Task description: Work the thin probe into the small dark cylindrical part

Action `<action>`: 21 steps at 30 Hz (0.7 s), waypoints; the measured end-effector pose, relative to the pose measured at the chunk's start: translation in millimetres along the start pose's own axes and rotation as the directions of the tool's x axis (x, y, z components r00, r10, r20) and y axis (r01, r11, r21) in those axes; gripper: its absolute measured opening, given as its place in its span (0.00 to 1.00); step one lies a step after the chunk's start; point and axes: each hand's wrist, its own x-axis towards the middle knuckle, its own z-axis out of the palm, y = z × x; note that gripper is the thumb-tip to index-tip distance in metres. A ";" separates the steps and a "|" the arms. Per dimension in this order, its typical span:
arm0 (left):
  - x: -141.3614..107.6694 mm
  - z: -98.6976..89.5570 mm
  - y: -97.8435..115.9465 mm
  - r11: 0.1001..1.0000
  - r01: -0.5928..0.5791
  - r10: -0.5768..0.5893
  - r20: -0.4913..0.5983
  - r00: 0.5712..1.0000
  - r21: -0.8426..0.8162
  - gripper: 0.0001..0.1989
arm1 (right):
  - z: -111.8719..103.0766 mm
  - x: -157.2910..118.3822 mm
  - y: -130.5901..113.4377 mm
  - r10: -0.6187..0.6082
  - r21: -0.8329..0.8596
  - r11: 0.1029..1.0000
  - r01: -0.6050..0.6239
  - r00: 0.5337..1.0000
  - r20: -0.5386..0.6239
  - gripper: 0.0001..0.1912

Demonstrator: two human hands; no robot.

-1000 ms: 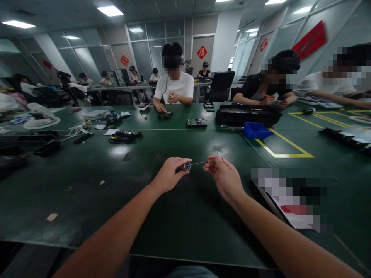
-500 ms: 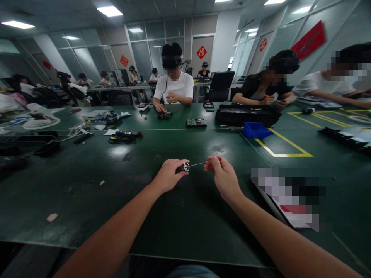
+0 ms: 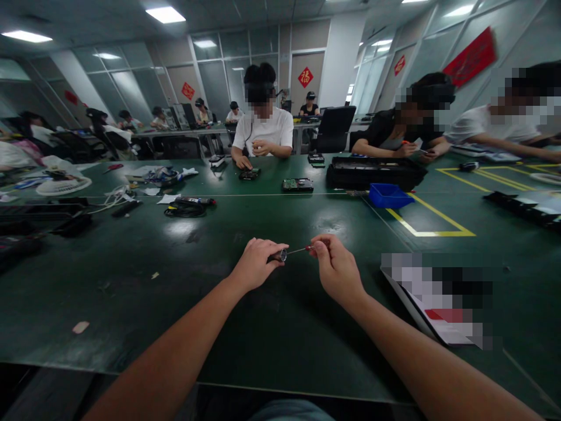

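My left hand point(image 3: 253, 266) is closed around a small dark cylinder with a silver rim point(image 3: 283, 255), its open round end facing right; I cannot tell exactly what it is. My right hand point(image 3: 337, 266) pinches the red handle of a thin screwdriver point(image 3: 298, 250). The metal shaft points left, with its tip at the cylinder's rim; whether it reaches inside cannot be made out. Both hands are above the green table point(image 3: 280, 339), and my right fingers cover most of the handle.
A blurred-out white item point(image 3: 432, 304) lies right of my right forearm. Further off are a blue bin point(image 3: 390, 196), a black case point(image 3: 377, 173), a circuit-board device point(image 3: 298, 185) and a coiled black cable point(image 3: 188, 207). A co-worker point(image 3: 263, 128) sits opposite; others work at the right.
The cylinder's open end has turned slightly away from me. More of the red screwdriver handle shows at my right fingertips, which have shifted a little. Both hands keep their hold.
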 end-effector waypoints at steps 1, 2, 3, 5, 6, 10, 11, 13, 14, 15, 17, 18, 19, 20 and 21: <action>0.1 0.0 -0.8 1.000 0.007 -0.007 0.001 1.000 0.000 0.20 | -0.5 0.1 0.1 -0.010 -0.017 1.000 0.010 1.000 -0.014 0.11; 0.1 0.1 -1.5 1.000 0.015 -0.015 0.001 1.000 -0.005 0.20 | -0.9 0.2 0.3 -0.016 -0.024 1.000 0.015 0.999 -0.029 0.11; 0.0 0.1 -2.1 1.000 0.026 -0.026 0.000 1.000 -0.012 0.20 | -1.0 0.4 0.5 -0.016 -0.023 1.000 0.015 0.999 -0.045 0.11; -0.2 0.2 -2.8 0.999 0.045 -0.045 0.001 0.999 -0.026 0.21 | -1.0 0.4 0.6 -0.006 -0.007 1.000 0.006 0.998 -0.068 0.12; -0.2 0.2 -2.8 0.998 0.051 -0.051 0.002 0.999 -0.030 0.21 | -0.8 0.2 0.6 0.001 0.004 1.000 -0.001 0.997 -0.072 0.12; -0.5 -0.1 -0.6 0.998 0.042 -0.042 0.008 0.999 -0.046 0.21 | -0.1 -1.2 0.2 0.015 0.046 0.999 -0.013 0.999 -0.035 0.12; -0.6 -0.3 0.1 0.998 0.039 -0.039 0.010 0.999 -0.050 0.21 | 0.1 -1.4 0.2 0.014 0.051 0.999 -0.013 1.000 -0.020 0.12; -0.7 -0.7 1.4 0.998 0.039 -0.038 0.017 0.999 -0.051 0.21 | 0.5 -1.1 0.5 0.017 0.052 0.999 -0.017 1.000 0.012 0.12; -0.7 -0.9 1.7 0.998 0.042 -0.041 0.022 0.999 -0.048 0.21 | 0.6 -0.7 0.7 0.017 0.046 0.999 -0.019 1.000 0.025 0.12; -0.7 -0.9 1.9 0.998 0.045 -0.044 0.026 0.999 -0.043 0.21 | 0.8 -0.2 0.8 0.016 0.038 0.999 -0.018 0.999 0.034 0.12; -0.4 -0.5 1.6 0.998 0.046 -0.045 0.030 0.999 -0.037 0.21 | 1.0 1.1 1.1 0.008 0.018 1.000 -0.009 0.999 0.044 0.11; -0.2 -0.2 1.3 0.998 0.043 -0.042 0.029 0.999 -0.037 0.21 | 1.2 1.7 1.2 0.003 0.006 1.000 -0.003 0.999 0.045 0.11; 0.1 0.1 0.9 0.998 0.039 -0.038 0.026 0.999 -0.041 0.21 | 1.2 2.2 1.3 -0.002 -0.008 1.000 0.003 0.999 0.043 0.10; 0.3 0.4 0.5 0.998 0.036 -0.036 0.021 0.999 -0.047 0.21 | 1.2 2.6 1.5 -0.006 -0.023 1.000 0.007 0.999 0.038 0.10; 0.6 0.5 0.3 0.998 0.037 -0.036 0.016 0.999 -0.055 0.20 | 1.1 2.8 1.7 -0.008 -0.036 0.999 0.009 0.999 0.031 0.10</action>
